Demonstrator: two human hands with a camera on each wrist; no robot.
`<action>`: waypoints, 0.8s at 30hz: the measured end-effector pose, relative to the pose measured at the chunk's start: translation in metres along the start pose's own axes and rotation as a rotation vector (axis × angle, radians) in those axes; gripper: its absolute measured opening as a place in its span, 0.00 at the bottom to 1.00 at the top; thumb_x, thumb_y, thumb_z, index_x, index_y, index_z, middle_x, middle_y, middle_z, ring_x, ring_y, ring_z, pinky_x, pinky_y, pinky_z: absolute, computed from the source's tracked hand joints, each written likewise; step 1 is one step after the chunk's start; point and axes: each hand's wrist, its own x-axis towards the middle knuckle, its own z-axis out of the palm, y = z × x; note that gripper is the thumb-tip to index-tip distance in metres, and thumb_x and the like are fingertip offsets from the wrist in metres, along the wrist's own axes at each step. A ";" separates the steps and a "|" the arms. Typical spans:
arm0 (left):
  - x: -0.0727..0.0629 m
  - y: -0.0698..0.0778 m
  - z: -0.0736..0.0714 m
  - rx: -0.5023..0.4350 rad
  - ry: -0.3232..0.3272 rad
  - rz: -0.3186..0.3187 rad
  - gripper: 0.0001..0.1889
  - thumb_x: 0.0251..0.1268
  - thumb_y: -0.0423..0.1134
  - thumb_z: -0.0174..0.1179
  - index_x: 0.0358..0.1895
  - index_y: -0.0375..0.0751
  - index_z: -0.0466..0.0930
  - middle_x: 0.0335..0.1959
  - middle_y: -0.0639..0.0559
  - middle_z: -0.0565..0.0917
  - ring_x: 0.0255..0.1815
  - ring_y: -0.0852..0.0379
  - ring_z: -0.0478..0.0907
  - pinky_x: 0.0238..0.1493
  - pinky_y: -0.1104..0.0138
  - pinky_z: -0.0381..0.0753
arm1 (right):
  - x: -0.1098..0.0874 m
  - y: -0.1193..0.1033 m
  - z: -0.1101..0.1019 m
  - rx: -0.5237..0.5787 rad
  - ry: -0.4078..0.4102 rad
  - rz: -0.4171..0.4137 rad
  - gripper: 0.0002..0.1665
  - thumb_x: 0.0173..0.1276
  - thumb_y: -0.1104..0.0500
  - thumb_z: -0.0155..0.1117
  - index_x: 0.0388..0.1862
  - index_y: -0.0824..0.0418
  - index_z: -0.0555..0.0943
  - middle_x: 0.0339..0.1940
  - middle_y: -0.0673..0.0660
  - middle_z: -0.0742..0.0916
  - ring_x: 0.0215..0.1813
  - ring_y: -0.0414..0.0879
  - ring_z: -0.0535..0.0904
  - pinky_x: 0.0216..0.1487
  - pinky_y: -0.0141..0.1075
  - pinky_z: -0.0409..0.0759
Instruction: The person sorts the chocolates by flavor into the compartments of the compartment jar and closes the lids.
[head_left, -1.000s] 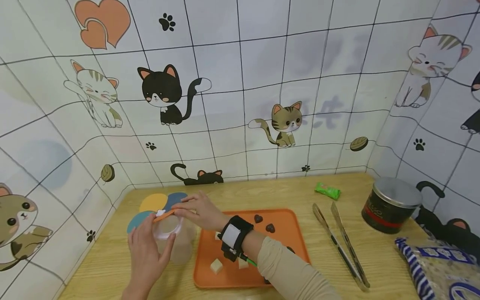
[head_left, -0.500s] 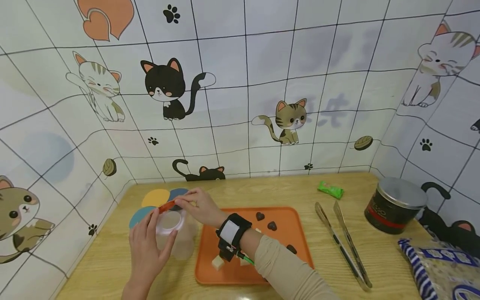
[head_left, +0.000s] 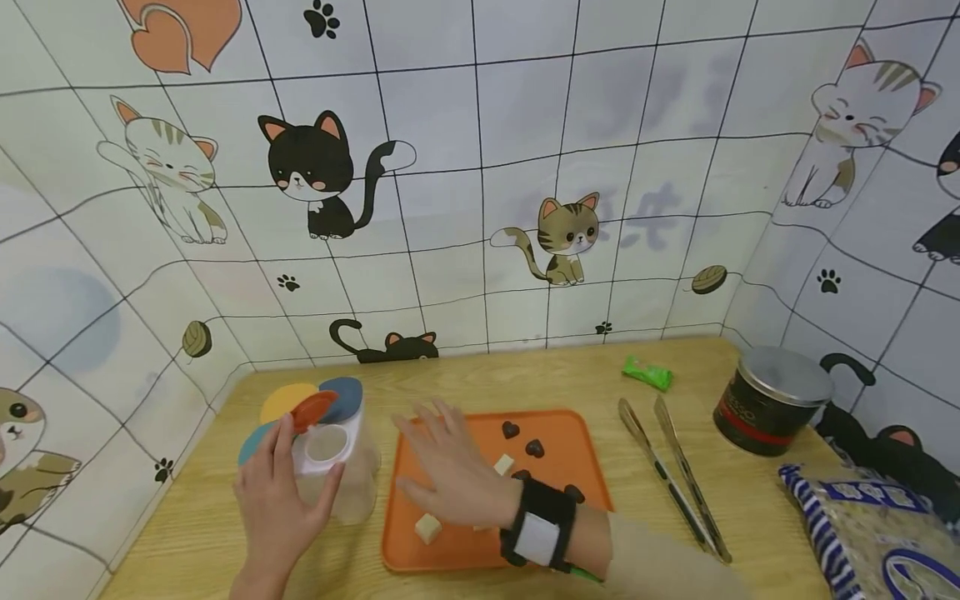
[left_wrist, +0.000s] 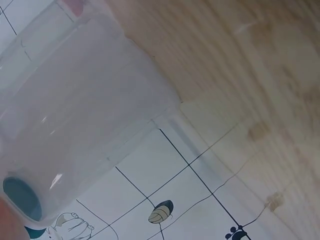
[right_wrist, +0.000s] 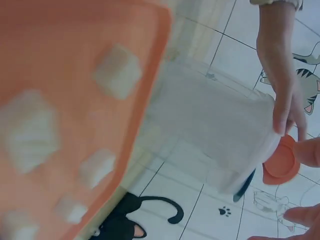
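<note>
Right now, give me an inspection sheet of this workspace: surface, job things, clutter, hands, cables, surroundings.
Surface: wood-grain table.
Job things: jar, upright, orange lid raised; orange tray carrying pale cubes and dark hearts.
Clutter: tongs, green packet, tin and bag, all on the tray's right side.
Hands: left hand holds the jar near its top; right hand, fingers spread, over the tray, holding nothing.
Cables: short green one showing at the right wrist strap; its far end isn't visible.
Surroundings: tile-patterned walls with cat prints.
</note>
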 end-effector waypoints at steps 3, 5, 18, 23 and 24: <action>-0.001 0.000 0.001 0.002 -0.015 -0.011 0.42 0.52 0.67 0.44 0.62 0.36 0.62 0.50 0.34 0.71 0.43 0.37 0.65 0.38 0.49 0.54 | -0.038 0.018 -0.011 0.014 -0.061 0.034 0.38 0.66 0.43 0.48 0.70 0.51 0.49 0.70 0.63 0.56 0.72 0.63 0.38 0.65 0.61 0.41; 0.000 0.000 0.001 0.004 -0.025 -0.026 0.43 0.52 0.68 0.43 0.63 0.37 0.61 0.49 0.34 0.71 0.42 0.36 0.65 0.38 0.49 0.54 | -0.061 0.032 -0.017 0.017 -0.076 0.089 0.38 0.65 0.43 0.50 0.70 0.51 0.51 0.70 0.64 0.56 0.71 0.64 0.36 0.63 0.63 0.40; 0.006 0.005 0.002 -0.011 -0.009 -0.054 0.43 0.50 0.69 0.43 0.62 0.37 0.61 0.45 0.34 0.71 0.41 0.37 0.64 0.38 0.50 0.52 | -0.170 0.121 -0.057 -0.322 -0.076 0.521 0.41 0.48 0.42 0.66 0.59 0.60 0.69 0.59 0.71 0.71 0.61 0.73 0.59 0.48 0.69 0.59; 0.004 0.003 0.002 0.001 -0.013 -0.058 0.44 0.50 0.69 0.42 0.63 0.37 0.61 0.44 0.34 0.71 0.41 0.38 0.64 0.38 0.50 0.52 | -0.195 0.146 -0.065 -0.396 -0.174 0.593 0.45 0.45 0.40 0.66 0.59 0.61 0.68 0.53 0.73 0.74 0.54 0.74 0.67 0.42 0.65 0.65; 0.004 0.003 0.002 0.001 -0.010 -0.057 0.44 0.50 0.69 0.43 0.63 0.37 0.61 0.44 0.35 0.71 0.40 0.38 0.64 0.38 0.50 0.52 | -0.198 0.150 -0.066 -0.397 -0.199 0.606 0.46 0.45 0.39 0.66 0.60 0.61 0.67 0.52 0.73 0.74 0.51 0.73 0.69 0.40 0.63 0.67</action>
